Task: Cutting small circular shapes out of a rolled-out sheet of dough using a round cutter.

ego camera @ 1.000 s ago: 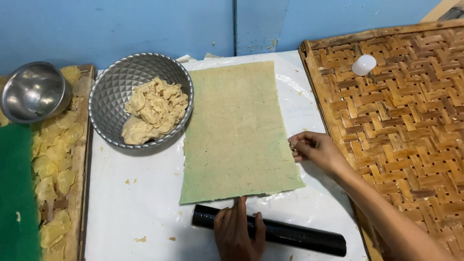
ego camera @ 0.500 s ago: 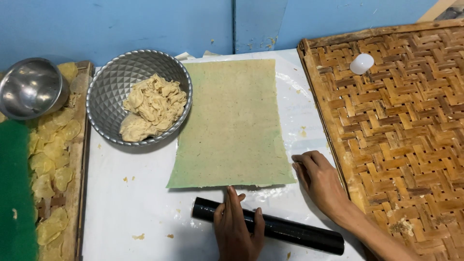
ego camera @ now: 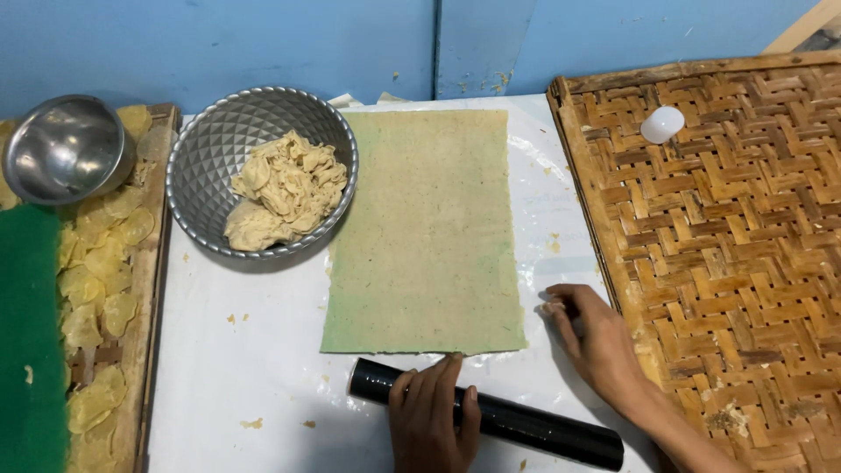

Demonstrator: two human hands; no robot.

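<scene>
A thin rectangular sheet of greenish rolled dough (ego camera: 427, 235) lies flat on a white plastic-covered table (ego camera: 236, 377). Just below its near edge lies a black rolling pin (ego camera: 526, 423). My left hand (ego camera: 433, 422) rests flat on the pin, fingers pointing at the sheet's edge. My right hand (ego camera: 594, 337) lies palm down on the plastic to the right of the sheet's near corner, holding nothing.
A patterned metal bowl (ego camera: 206, 158) with dough scraps (ego camera: 282, 187) sits left of the sheet. Farther left, a wooden tray (ego camera: 151, 289) holds several pale round chips and a small steel bowl (ego camera: 66, 147). A woven bamboo tray (ego camera: 736, 263) with a white round cap (ego camera: 662, 123) fills the right side.
My right hand has slid off the sheet's right edge, down onto the plastic beside its near corner. The sheet now lies straighter. My left hand stays on the pin.
</scene>
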